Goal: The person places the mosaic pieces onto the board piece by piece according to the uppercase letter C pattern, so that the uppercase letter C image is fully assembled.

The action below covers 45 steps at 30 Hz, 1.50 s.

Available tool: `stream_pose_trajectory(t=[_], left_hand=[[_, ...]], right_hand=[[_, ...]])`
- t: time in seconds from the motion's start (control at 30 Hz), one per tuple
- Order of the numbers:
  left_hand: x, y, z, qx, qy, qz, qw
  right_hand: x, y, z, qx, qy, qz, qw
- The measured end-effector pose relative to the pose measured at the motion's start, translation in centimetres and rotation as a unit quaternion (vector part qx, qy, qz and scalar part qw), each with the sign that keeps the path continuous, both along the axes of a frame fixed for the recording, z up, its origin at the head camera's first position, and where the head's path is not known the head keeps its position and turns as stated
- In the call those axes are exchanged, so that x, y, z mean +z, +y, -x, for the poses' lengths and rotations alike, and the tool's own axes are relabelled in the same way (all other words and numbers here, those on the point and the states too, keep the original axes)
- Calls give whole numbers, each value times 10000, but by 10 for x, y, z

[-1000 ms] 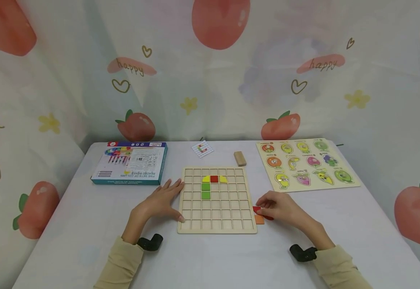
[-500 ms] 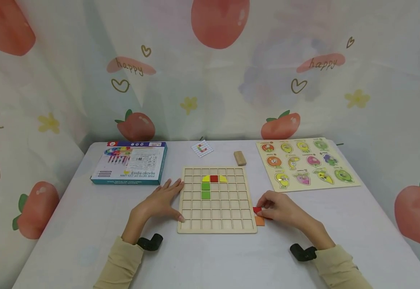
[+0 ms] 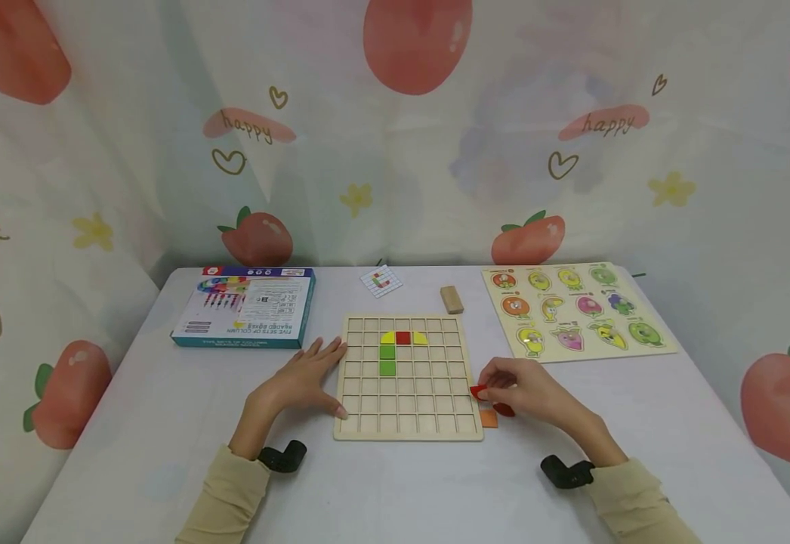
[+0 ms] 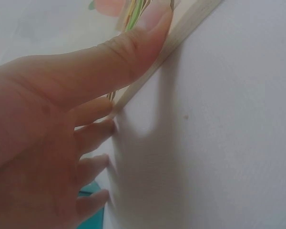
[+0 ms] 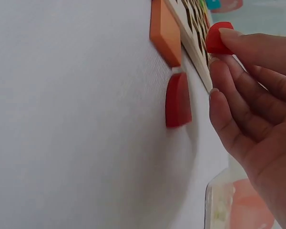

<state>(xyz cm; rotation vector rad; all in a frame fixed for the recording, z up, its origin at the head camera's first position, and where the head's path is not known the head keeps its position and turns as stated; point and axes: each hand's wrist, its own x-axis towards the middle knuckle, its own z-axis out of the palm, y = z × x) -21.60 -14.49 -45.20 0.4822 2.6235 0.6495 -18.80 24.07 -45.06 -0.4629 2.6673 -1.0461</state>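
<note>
Right hand [image 3: 527,393] pinches a red piece [image 5: 218,38] between fingertips, lifted just off the table [image 3: 164,423] at the right edge of the grid board [image 3: 408,425]. Grip is at the tips only, most of the piece exposed; judged suited to lowering it into a cell. Left hand [image 3: 300,381] lies flat and relaxed, fingers straight along the board's left edge, thumb [image 4: 109,62] against the frame. It holds nothing (judged to be bracing the board against sliding).

Beneath the right hand, on the table: a second red piece [image 5: 177,100], rounded on one side, and an orange square [image 5: 165,31], both just beside the board's edge, apart from each other. They lie within easy reach of the fingers.

On the board, beyond the hands: a yellow, red, yellow row [image 3: 403,337] with two green squares [image 3: 387,360] below its left end. All other cells are open, including every cell nearest the right hand, so judged free entry from that side.

Farther out: a small wood block [image 3: 451,298] and a pattern card [image 3: 381,279] past the board; a box [image 3: 245,306] beyond the left hand; a fruit puzzle [image 3: 578,310] beyond the right hand. Bare table between the wrists.
</note>
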Motion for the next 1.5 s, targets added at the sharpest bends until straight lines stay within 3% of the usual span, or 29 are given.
stream_pose_trajectory(t=[0.33,0.83,1.5], left_hand=[[0,0,0,-3,16,-2,10000],[-1,1,1,10,-22,3,10000],[0,0,2,-25,-24,70,10000]], right_hand=[[3,-21,6,11,-114,368,9993],[-1,-59,22,249,194,709,9970],[-1,-120,22,-288,208,570,9977]])
